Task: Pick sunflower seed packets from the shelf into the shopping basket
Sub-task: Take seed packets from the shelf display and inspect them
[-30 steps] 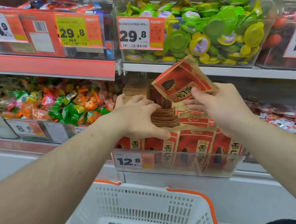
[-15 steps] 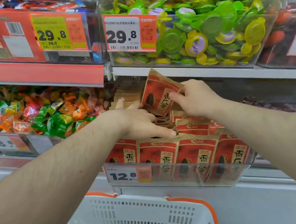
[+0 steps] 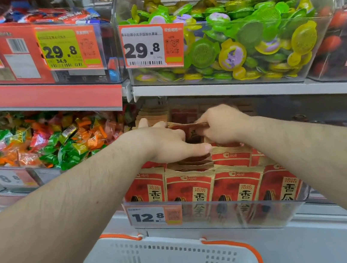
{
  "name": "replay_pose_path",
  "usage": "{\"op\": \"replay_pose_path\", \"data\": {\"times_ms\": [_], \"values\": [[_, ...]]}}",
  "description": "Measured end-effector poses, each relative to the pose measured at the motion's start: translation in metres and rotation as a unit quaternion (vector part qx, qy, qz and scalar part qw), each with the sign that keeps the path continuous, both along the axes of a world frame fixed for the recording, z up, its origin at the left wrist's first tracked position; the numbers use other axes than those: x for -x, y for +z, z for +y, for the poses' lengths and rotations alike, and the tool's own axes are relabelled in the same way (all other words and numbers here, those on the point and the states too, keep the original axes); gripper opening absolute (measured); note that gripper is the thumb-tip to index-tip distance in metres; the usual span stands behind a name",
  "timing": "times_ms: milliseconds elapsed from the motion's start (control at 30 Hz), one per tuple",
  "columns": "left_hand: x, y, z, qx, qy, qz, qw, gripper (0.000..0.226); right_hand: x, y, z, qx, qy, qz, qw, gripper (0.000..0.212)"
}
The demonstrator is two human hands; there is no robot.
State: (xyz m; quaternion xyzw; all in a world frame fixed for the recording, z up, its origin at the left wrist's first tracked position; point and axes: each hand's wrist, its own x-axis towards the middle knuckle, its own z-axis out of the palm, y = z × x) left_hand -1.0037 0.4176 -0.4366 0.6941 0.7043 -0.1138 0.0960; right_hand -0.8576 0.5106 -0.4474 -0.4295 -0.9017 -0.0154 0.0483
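Red and tan sunflower seed packets (image 3: 237,187) stand in rows in a clear bin (image 3: 288,211) on the lower shelf. My right hand (image 3: 223,126) pinches one red packet (image 3: 191,132) by its top edge, low among the rear rows. My left hand (image 3: 168,145) lies flat on the packet tops beside it, fingers stretched to the right. The white shopping basket (image 3: 164,258) with an orange rim sits below the bin, and I see no packet in the part that shows.
A 12.8 price tag (image 3: 149,216) hangs on the bin front. Wrapped candies (image 3: 57,144) fill the bin to the left. Above, a clear bin of green and yellow jelly cups (image 3: 244,39) overhangs on the upper shelf (image 3: 229,90).
My right hand has brought the red packet down from in front of the upper shelf into the rear rows of the bin. The left hand has stayed on the packets.
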Motion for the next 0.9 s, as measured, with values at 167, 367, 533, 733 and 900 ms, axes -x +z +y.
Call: {"op": "replay_pose_path", "data": {"times_ms": [167, 367, 533, 733, 900], "values": [[0.005, -0.004, 0.011, -0.059, 0.008, -0.029, 0.998, 0.068, 0.007, 0.007, 0.008, 0.008, 0.007, 0.130, 0.991, 0.030], [0.008, -0.006, 0.017, 0.003, 0.006, 0.010, 1.000, 0.075, 0.019, 0.002, 0.022, 0.019, -0.047, 0.089, 0.995, 0.011], [0.010, -0.018, 0.034, -0.004, -0.001, 0.054, 0.999, 0.111, 0.039, 0.006, 0.037, 0.030, -0.091, 0.049, 0.994, 0.026], [0.006, -0.025, 0.045, -0.013, -0.026, 0.084, 0.996, 0.130, 0.044, 0.005, 0.046, 0.037, -0.114, 0.062, 0.991, 0.029], [0.010, -0.027, 0.042, -0.019, -0.034, 0.079, 0.996, 0.118, 0.041, 0.001, 0.044, 0.015, -0.134, 0.073, 0.988, 0.030]]}}
